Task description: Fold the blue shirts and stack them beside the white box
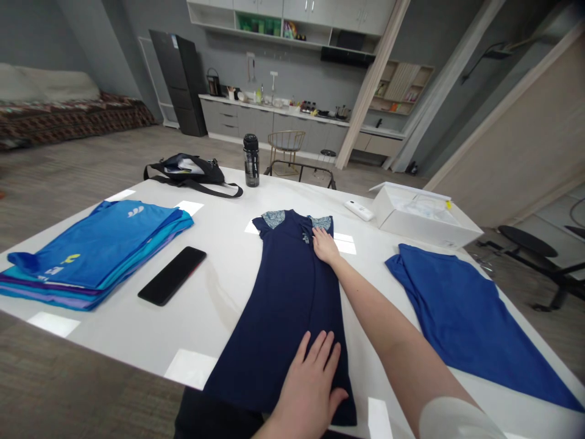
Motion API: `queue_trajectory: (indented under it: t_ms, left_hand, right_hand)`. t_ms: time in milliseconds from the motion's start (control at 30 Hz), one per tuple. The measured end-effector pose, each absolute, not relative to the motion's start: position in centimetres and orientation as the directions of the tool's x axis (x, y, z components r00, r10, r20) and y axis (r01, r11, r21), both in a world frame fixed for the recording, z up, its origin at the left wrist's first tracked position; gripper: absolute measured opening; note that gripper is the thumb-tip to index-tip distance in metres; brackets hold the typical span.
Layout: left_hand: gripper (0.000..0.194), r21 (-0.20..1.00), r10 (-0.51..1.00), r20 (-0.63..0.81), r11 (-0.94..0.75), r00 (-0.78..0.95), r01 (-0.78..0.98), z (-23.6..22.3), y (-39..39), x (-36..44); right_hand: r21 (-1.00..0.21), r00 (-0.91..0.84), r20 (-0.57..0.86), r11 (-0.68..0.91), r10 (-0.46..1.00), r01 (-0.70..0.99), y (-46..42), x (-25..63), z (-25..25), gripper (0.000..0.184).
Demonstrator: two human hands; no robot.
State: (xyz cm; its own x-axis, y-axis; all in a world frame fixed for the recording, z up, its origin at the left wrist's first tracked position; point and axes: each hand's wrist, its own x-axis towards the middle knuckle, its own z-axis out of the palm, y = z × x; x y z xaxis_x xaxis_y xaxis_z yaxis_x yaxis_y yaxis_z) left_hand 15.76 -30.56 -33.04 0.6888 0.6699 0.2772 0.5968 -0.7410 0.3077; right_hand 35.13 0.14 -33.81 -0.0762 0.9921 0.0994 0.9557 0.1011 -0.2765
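Right of the phone (pixel 172 275), our navy shirt (pixel 287 305) lies flat on the worktop (pixel 226 268), likely light, soft and floppy, best held by shoulder and hem. Our left hand (pixel 304 381) rests spread near the hem, our right hand (pixel 324 245) open at the chest, neither gripping.

A dark refrigerator (pixel 180 85) and gray cabinets (pixel 255 122) lined the gray wall (pixel 320 79); left of them stood a sofa (pixel 68 116).

The left hand (pixel 309 375) lies flat on a navy shirt (pixel 287 286) by the desk (pixel 228 256)'s near edge; the right hand (pixel 324 245), seemingly palm-down, rests near its shoulder.
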Motion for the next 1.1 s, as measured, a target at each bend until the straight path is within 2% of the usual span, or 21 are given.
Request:
queue_trajectory:
  t_ms: [67, 200, 333, 500, 600, 700, 767, 1000, 1100]
  left_hand:
    - [0.065, 0.316, 0.684, 0.261, -0.727, 0.681, 0.610, -32.9, -30.8, 15.8]
    - [0.067, 0.342, 0.720, 0.220, -0.689, 0.658, 0.639, -32.2, -31.0, 15.9]
    - [0.066, 0.340, 0.732, 0.161, -0.671, 0.662, 0.659, -32.1, -31.4, 16.0]
    - [0.068, 0.315, 0.652, 0.204, -0.750, 0.730, 0.581, -32.0, -32.9, 15.2]
    - [0.056, 0.340, 0.574, 0.253, -0.807, 0.779, 0.484, -32.5, -33.4, 14.9]
    - [0.033, 0.354, 0.556, 0.277, -0.817, 0.784, 0.454, -33.0, -33.6, 14.8]
    - [0.025, 0.360, 0.559, 0.282, -0.815, 0.779, 0.455, -33.0, -33.7, 15.1]
    - [0.018, 0.290, 0.506, 0.265, -0.854, 0.821, 0.433, -31.7, -35.5, 16.0]
    - [0.020, 0.332, 0.488, 0.254, -0.855, 0.835, 0.398, -31.3, -35.4, 15.9]
  right_hand:
    - [-0.238, -0.051, 0.124, 0.079, 0.991, 0.968, 0.0, 34.9, -33.7, 0.056]
    - [-0.268, 0.003, 0.197, 0.051, 0.980, 0.962, -1.5, 33.8, -33.7, 0.061]
    - [-0.277, -0.055, 0.114, 0.085, 0.992, 0.957, -5.5, 33.0, -34.3, 0.072]
    - [-0.267, -0.081, 0.084, 0.100, 0.993, 0.958, -10.0, 33.8, -34.5, 0.076]
    - [-0.235, -0.103, 0.060, 0.114, 0.993, 0.965, -10.9, 34.4, -34.4, 0.074]
    - [-0.209, -0.108, 0.040, 0.114, 0.993, 0.971, -10.8, 34.6, -34.4, 0.074]
    - [-0.199, -0.112, 0.029, 0.115, 0.993, 0.973, -10.7, 34.5, -34.4, 0.074]
    - [-0.197, -0.105, -0.017, 0.099, 0.994, 0.975, -10.8, 34.3, -34.0, 0.077]
    - [-0.197, -0.111, -0.004, 0.108, 0.994, 0.974, -10.9, 34.2, -34.0, 0.078]
